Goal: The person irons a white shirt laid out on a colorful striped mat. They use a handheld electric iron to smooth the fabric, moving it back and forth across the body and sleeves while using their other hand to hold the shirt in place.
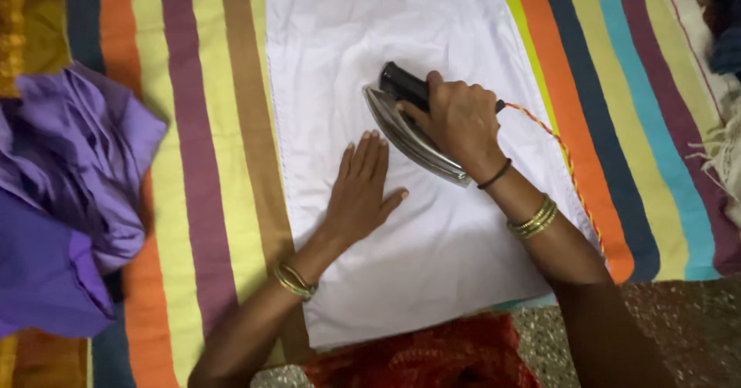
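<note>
Gripping the one iron (409, 129) by its black handle, my right hand (461, 122) is closed; my left hand (361, 189) lies open and flat on the one white cloth (432, 257), just beside the iron on it.

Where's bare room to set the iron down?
Free: striped cloth between purple heap and white cloth; stripes right of the cord. Crowded: mid white cloth, with left hand, right hand and iron.

Under my palm the white cloth (432, 226) is smooth, matt cotton. My iron (409, 129) has a glossy metal body and matt black plastic handle, its cord (567, 160) braided fabric; the striped sheet (193, 126) looks coarser-woven.
</note>
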